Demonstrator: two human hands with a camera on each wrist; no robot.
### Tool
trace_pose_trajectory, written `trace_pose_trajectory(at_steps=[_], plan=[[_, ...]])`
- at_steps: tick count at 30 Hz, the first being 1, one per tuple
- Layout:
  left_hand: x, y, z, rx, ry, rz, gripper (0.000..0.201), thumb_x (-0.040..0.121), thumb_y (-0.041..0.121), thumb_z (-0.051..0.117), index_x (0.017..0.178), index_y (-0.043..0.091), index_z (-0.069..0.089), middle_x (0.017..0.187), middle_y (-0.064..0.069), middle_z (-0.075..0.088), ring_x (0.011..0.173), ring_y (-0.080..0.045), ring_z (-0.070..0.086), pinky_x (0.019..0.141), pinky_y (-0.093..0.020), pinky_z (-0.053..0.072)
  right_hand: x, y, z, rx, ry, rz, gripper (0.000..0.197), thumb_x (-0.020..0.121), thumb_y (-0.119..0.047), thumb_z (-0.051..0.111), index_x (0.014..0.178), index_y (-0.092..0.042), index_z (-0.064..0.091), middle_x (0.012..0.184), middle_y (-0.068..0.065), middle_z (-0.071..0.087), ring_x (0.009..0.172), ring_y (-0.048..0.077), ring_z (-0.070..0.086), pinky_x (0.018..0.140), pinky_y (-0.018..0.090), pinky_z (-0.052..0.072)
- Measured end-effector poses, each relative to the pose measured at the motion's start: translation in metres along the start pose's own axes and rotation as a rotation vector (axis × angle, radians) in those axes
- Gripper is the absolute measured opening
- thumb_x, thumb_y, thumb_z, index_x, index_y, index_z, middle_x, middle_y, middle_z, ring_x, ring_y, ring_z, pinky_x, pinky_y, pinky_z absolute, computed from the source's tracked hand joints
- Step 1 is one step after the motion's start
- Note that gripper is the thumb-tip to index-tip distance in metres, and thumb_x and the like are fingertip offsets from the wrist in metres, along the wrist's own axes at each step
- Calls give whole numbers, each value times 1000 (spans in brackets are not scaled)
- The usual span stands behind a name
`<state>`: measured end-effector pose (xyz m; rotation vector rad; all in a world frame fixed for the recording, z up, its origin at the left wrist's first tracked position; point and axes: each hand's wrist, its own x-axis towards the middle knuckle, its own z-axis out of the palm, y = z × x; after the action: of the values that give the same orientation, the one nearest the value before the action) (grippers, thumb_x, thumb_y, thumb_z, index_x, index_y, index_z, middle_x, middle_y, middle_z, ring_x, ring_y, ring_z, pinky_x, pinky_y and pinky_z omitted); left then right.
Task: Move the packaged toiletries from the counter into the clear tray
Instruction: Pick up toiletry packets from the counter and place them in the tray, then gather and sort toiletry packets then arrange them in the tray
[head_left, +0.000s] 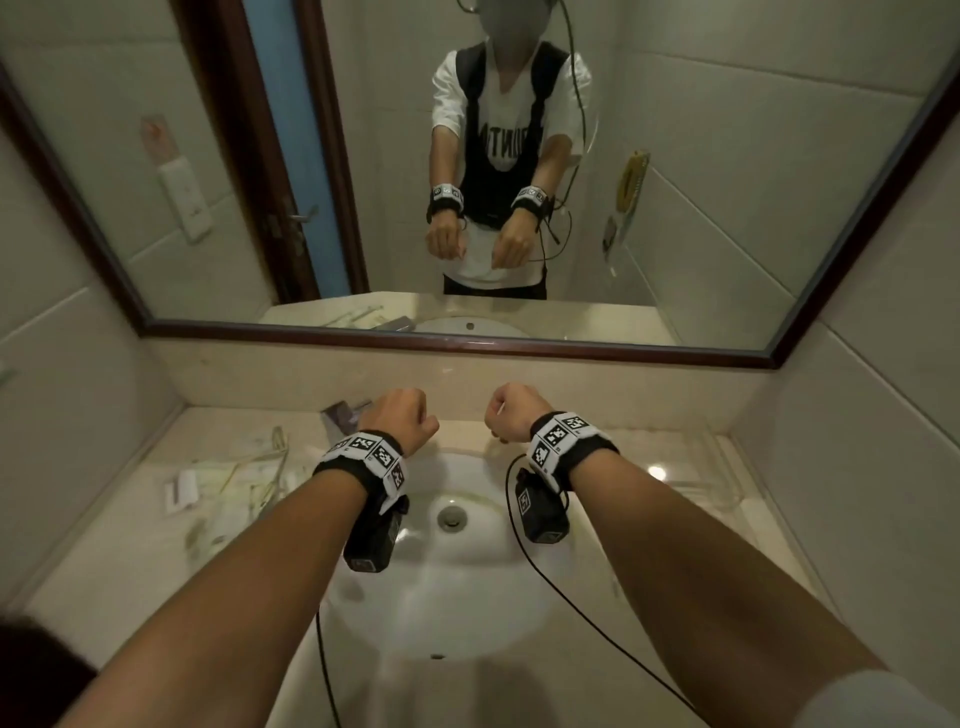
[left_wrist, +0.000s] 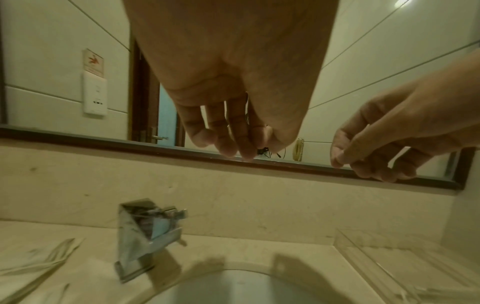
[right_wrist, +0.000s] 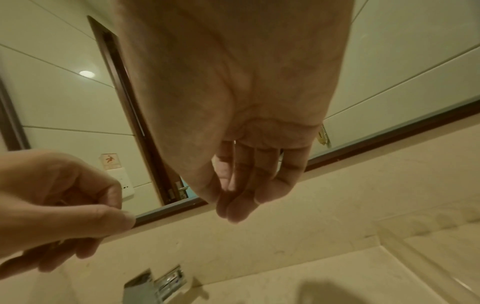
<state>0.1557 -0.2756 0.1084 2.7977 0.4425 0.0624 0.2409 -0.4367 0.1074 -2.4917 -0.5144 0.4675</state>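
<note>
Several flat clear-wrapped toiletry packets lie on the counter left of the sink, with a small white box and a purple packet near them. In the left wrist view the packets show at the lower left. The clear tray stands on the counter right of the sink, and I see nothing in it. My left hand and right hand hover side by side above the back of the basin. Both have loosely curled fingers and hold nothing that I can see.
A chrome faucet stands at the back of the white basin, under my left hand. A wide mirror in a dark frame hangs over the backsplash. A cable from the right wrist camera hangs across the basin.
</note>
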Motion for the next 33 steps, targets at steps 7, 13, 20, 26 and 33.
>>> trace_pose_trajectory(at_steps=[7,13,20,26,33], plan=[[-22,-62,-26,-51,-9,-68,17,80,30,58,68,19,53,81,-6,65,82,-31,63,73,-34,53,-6,-56,35,-36,-62,-40,13,87,-15,55,83,-13,67,86,10,74,79,25,73,81,39,60],[-29,-90,-38,-78,15,-107,18,82,32,56,75,15,58,83,-10,66,82,-32,63,74,-38,54,3,-88,49,-94,-112,-81,15,88,-13,55,87,-8,70,91,11,74,83,26,72,80,38,60],[-32,-123,-50,-46,55,-189,18,83,28,56,68,18,50,77,-7,60,74,-28,57,63,-31,41,30,-123,70,-148,-159,-196,19,91,-16,55,92,-4,69,94,14,73,88,30,71,83,40,59],[-37,-160,-46,-17,28,-307,26,78,31,58,60,19,44,78,-8,60,73,-30,57,62,-31,41,50,-149,102,-190,-229,-280,16,88,-12,57,75,-8,66,88,14,72,85,29,68,78,37,57],[-55,-202,-31,8,2,-427,17,81,29,59,71,17,53,85,-9,65,74,-29,58,64,-30,44,69,-154,152,-287,-351,-290,16,86,-18,51,75,-14,62,88,12,67,79,26,64,67,28,53]])
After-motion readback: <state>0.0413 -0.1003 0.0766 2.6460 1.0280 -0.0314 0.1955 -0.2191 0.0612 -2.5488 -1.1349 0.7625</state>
